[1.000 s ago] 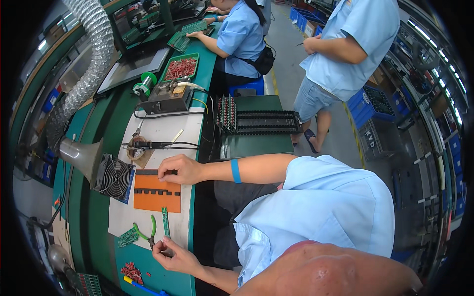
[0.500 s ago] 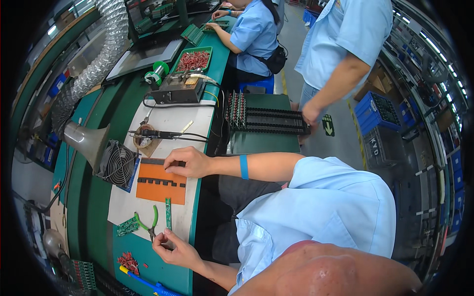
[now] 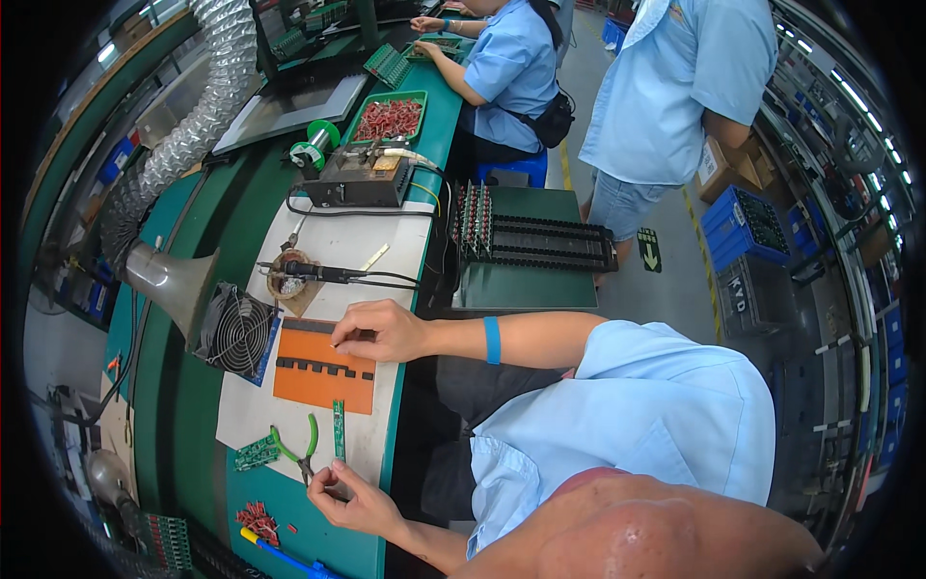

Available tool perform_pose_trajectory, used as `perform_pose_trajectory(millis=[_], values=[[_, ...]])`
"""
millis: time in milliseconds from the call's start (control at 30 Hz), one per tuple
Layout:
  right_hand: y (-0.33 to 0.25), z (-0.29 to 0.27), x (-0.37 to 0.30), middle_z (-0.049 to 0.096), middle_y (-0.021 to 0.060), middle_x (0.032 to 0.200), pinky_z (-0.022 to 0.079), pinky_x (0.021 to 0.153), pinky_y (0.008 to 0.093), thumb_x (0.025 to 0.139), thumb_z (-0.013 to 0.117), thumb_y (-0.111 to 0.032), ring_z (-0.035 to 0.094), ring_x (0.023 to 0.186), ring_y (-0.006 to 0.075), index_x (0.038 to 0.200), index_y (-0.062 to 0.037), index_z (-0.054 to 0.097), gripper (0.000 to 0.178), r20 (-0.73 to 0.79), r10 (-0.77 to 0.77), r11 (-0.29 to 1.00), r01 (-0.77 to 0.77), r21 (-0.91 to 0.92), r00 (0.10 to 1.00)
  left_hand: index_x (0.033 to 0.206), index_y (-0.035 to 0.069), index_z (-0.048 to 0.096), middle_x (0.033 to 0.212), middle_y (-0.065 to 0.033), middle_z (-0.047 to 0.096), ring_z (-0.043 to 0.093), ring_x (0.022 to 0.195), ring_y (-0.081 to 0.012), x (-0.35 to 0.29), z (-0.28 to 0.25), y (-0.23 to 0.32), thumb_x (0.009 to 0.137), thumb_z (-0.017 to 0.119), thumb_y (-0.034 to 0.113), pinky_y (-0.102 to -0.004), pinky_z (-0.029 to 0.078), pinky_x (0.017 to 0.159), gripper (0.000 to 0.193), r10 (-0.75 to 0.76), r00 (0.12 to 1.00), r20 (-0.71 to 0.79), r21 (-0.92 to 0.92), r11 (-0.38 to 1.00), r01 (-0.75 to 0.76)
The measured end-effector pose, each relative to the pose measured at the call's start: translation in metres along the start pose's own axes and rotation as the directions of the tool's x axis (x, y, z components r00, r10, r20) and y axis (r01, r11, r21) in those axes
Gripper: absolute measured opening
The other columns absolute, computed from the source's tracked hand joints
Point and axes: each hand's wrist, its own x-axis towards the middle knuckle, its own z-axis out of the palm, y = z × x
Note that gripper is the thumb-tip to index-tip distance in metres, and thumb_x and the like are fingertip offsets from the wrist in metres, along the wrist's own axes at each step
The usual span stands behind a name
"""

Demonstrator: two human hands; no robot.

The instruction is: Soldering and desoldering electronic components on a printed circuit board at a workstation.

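Observation:
My right hand (image 3: 384,333), with a blue band on its forearm, hovers at the upper edge of an orange board (image 3: 323,393). Its thumb and forefinger are pinched; whatever they hold is too small to make out. Small black pieces (image 3: 318,368) form a row across that board. Lower down, my left hand (image 3: 353,504) has curled fingers, its fingertips closed at the lower end of a narrow green circuit board (image 3: 339,430). Green-handled cutters (image 3: 305,452) lie beside these fingertips, and more green circuit boards (image 3: 257,454) lie left of the cutters.
A fan (image 3: 236,328) and a fume duct (image 3: 174,280) stand left of the orange board. Beyond are a soldering iron (image 3: 333,274), a black control box (image 3: 357,183) and a green tray (image 3: 422,108) of red parts. Red parts (image 3: 258,518) also lie below. Two co-workers stand or sit nearby.
The standing co-worker's hand has left the black rails and drawn back. The whole view has shifted slightly; my two hands keep nearly the same places over the bench.

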Motion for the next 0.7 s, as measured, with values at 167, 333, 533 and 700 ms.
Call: perform_pose_trajectory(millis=[167,333,533,700], values=[[0.0006,0.0027,0.0022,0.071,0.0070,0.092,0.058,0.066,0.0288,0.090,0.081,-0.001,0.071,0.079,0.0171,0.106,-0.0033,0.074,0.018,0.009,-0.037,0.999,0.037,0.009,0.999,0.103,-0.001,0.063,0.094,-0.0099,0.060,0.053,0.083,-0.0233,-0.0007,0.0018,-0.0013,0.102,0.074,0.015,-0.0378,0.045,0.076,0.020,-0.027,1.000,-0.007,0.023,0.999,0.027],[0.0026,0.0038,0.0023,0.073,0.0083,0.091,0.054,0.063,0.0331,0.088,0.081,0.002,0.068,0.078,0.0216,0.104,-0.0021,0.073,0.018,-0.004,-0.108,0.994,0.108,-0.029,0.994,0.103,-0.001,0.063,0.094,-0.0100,0.060,0.053,0.084,-0.0235,-0.0004,0.0005,-0.0023,0.103,0.073,0.015,-0.0379,0.046,0.077,0.020,-0.007,1.000,0.011,0.022,1.000,0.006],[0.0063,0.0061,0.0026,0.068,0.0080,0.086,0.050,0.060,0.0349,0.090,0.080,-0.004,0.066,0.069,0.0212,0.107,-0.0051,0.074,0.018,-0.022,-0.156,0.985,0.154,-0.080,0.988,0.103,-0.002,0.063,0.094,-0.0102,0.060,0.053,0.084,-0.0235,-0.0002,0.0013,-0.0028,0.102,0.074,0.016,-0.0381,0.046,0.077,0.021,-0.034,0.999,0.009,0.021,0.999,0.034],[0.0042,0.0048,0.0022,0.068,0.0080,0.085,0.052,0.062,0.0341,0.090,0.081,-0.005,0.066,0.069,0.0220,0.107,-0.0052,0.074,0.019,0.000,-0.152,0.987,0.152,-0.060,0.988,0.102,-0.002,0.064,0.094,-0.0103,0.061,0.052,0.083,-0.0230,-0.0003,0.0007,0.0006,0.103,0.074,0.017,-0.0377,0.046,0.075,0.021,-0.048,0.999,-0.004,0.015,0.999,0.048]])
